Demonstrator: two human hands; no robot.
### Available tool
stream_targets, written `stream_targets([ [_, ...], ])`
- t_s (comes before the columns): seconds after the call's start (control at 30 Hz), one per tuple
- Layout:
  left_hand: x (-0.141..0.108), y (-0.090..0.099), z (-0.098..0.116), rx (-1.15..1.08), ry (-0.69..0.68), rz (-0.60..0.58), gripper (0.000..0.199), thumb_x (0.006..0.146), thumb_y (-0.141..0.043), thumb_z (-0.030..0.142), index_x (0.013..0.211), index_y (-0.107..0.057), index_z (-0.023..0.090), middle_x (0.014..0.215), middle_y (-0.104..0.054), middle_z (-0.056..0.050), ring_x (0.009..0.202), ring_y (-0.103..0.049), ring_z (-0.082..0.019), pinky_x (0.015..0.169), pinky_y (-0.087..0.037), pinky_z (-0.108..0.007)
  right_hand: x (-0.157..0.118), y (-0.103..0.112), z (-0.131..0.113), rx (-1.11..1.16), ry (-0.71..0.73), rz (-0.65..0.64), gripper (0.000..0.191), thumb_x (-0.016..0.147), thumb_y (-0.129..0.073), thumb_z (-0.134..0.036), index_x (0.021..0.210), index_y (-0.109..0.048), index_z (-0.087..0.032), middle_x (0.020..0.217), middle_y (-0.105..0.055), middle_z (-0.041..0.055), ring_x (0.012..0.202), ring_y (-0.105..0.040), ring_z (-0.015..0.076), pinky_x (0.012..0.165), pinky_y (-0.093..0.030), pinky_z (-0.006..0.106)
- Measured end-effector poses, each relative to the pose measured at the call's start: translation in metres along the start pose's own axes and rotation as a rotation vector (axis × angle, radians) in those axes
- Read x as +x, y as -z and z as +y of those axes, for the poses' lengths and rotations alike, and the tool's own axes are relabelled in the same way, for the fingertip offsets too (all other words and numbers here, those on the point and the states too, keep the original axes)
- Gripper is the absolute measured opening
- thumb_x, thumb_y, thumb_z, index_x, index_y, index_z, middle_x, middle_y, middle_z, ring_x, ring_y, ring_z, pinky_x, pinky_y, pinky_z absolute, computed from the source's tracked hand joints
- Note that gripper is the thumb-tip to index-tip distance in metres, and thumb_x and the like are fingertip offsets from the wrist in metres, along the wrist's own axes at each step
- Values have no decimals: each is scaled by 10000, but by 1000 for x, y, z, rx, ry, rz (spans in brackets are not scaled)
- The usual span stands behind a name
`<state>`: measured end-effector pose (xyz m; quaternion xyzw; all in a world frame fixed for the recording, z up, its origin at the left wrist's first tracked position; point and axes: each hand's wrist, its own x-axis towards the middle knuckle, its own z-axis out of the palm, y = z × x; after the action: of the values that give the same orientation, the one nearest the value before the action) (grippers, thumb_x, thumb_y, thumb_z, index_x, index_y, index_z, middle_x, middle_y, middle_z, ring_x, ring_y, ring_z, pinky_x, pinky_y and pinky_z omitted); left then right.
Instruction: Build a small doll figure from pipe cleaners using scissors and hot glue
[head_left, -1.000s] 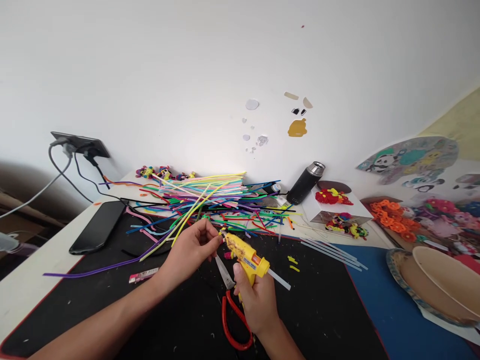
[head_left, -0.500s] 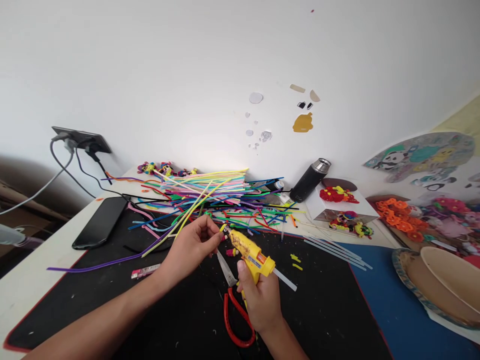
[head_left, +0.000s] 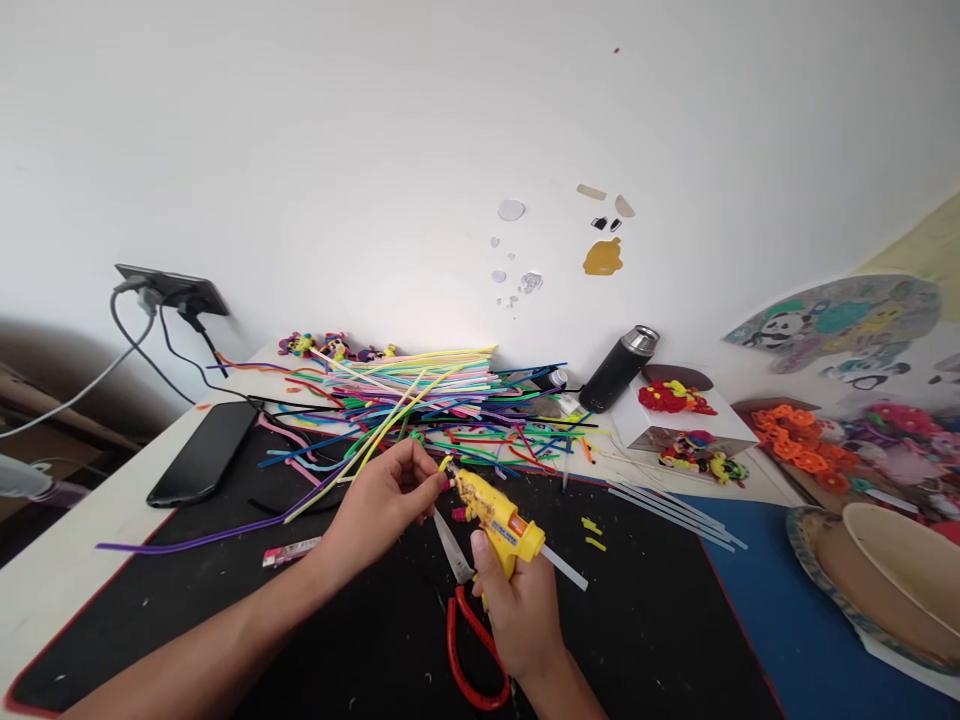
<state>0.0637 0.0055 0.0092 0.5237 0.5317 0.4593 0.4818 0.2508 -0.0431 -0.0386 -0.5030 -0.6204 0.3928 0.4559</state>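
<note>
My right hand (head_left: 521,610) is wrapped round the handle of a yellow glue gun (head_left: 487,505), with a clear glue stick (head_left: 566,568) jutting from its back. Its nozzle points up and left, close to my left fingertips. In a pinch, my left hand (head_left: 397,490) holds a short yellow piece of pipe cleaner (head_left: 444,464) right at the nozzle; whether they touch is hard to tell. Scissors with red handles (head_left: 453,650) lie on the black mat beneath my hands, partly hidden by the right one. A small pink piece (head_left: 460,514) rests behind the glue gun.
A heap of coloured pipe cleaners (head_left: 420,385) stretches along the wall. At left lies a black phone (head_left: 202,455). A black thermos (head_left: 619,370) leans beside a white box (head_left: 697,420). Clear glue sticks (head_left: 675,510) and yellow snippets (head_left: 592,530) lie to the right, near a bowl (head_left: 900,570).
The view has shifted slightly, so the surroundings sit a little lower. Both hands keep nearly the same pose, with the glue gun's nozzle still at the yellow piece.
</note>
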Motion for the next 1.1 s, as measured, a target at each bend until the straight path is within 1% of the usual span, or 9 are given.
stream_targets([
  [0.1,0,0,-1,2,1,3,306,787,-787,436,765,-557,236,602,-620,51,485,-571,-134,486,-485,-247,0,0,0,5,4,-14,557,1045,-520,-618,708,-689,-207,503,-543,1,465,-510,165,456,-409,261],
  [0.33,1,2,-6,0,0,-3,301,808,-787,430,788,-560,234,612,-620,52,503,-584,-135,492,-496,-244,-1,-2,-1,15,3,-16,527,1049,-525,-601,709,-649,-218,515,-512,-13,470,-505,160,465,-403,263],
  [0.53,2,2,-5,-6,4,1,308,809,-785,431,785,-552,230,607,-615,51,501,-576,-132,487,-486,-241,-1,-1,-1,2,1,-33,533,1055,-523,-571,659,-592,-220,517,-491,-19,472,-490,152,477,-383,262],
  [0.73,1,1,-3,-7,-5,-9,289,815,-770,414,785,-548,230,586,-611,52,490,-571,-131,487,-472,-241,0,-2,0,-8,15,-7,557,1051,-519,-576,612,-537,-234,490,-469,-24,449,-470,148,469,-378,264],
  [0.87,0,2,-6,7,-10,-5,266,823,-763,398,793,-562,226,616,-618,53,505,-579,-129,493,-479,-241,1,-1,-5,-14,34,2,552,1048,-521,-582,628,-574,-227,485,-488,-21,447,-483,151,464,-393,256],
  [0.97,0,2,-9,18,-9,-11,256,834,-757,391,807,-565,225,641,-621,56,517,-581,-126,507,-490,-244,1,0,-9,-35,49,9,544,1052,-528,-552,621,-578,-223,492,-510,-17,449,-489,148,469,-397,251],
  [1.1,0,2,-11,22,-1,-21,255,849,-745,400,820,-562,226,649,-625,54,524,-583,-129,506,-488,-246,1,1,-13,-69,67,31,543,1045,-553,-512,580,-535,-232,465,-469,-32,425,-472,139,459,-388,248],
])
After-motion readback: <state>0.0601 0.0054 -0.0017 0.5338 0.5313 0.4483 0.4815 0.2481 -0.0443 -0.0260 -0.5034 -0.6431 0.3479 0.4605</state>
